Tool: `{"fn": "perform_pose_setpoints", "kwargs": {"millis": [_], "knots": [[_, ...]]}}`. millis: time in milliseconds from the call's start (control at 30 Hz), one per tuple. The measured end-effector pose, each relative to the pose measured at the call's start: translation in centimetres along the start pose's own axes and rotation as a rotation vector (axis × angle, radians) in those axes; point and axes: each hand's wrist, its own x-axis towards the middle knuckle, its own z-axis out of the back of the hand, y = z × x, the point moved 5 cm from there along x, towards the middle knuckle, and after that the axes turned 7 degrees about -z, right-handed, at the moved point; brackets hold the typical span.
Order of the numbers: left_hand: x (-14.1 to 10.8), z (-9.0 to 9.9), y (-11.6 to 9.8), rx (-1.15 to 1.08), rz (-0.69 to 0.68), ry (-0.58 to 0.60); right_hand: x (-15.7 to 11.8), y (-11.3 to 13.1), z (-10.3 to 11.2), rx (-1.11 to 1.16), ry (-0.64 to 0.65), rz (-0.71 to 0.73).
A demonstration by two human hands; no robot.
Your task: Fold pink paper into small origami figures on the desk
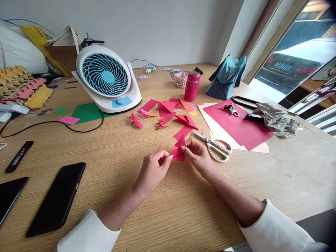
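A folded piece of red paper (179,147) is held up between my two hands, just above the wooden table. My left hand (155,167) pinches its lower left corner between thumb and finger. On the other side, my right hand (197,155) grips the right edge, thumb in front. Scissors with white handles (215,146) lie right beside my right hand, blades toward the upper left. Just beyond the held paper are more folded red papers (187,121) and a flat red piece (183,132). Small cut and folded red paper figures (135,120) lie farther left.
A white and blue fan (106,77) stands at the back left, its black cord (86,131) looping over the table. A red thermos (192,86) and a teal bag (226,77) stand behind. Large red sheets (236,122) lie right. A black phone (56,199) lies at left.
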Motion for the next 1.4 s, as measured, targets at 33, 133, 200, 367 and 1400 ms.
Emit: {"fn": "perform_pose_setpoints", "kwargs": {"millis": [33, 133, 200, 367, 1400], "knots": [[0.0, 0.0, 0.0, 0.007, -0.004, 0.006, 0.0, 0.0, 0.1, 0.003, -0.007, 0.003], [0.0, 0.1, 0.1, 0.022, -0.010, 0.016, 0.0, 0.0, 0.3, 0.015, -0.022, 0.013], [0.1, 0.2, 0.0, -0.002, -0.003, 0.021, 0.0, 0.1, 0.3, 0.023, -0.017, 0.020], [0.5, 0.7, 0.0, -0.175, 0.082, 0.016, -0.3, 0.3, -0.5, 0.011, 0.076, 0.009], [0.0, -1.7, 0.6, -1.118, 0.363, 0.226, -1.5, -0.2, -2.4, 0.023, 0.217, -0.042]]}}
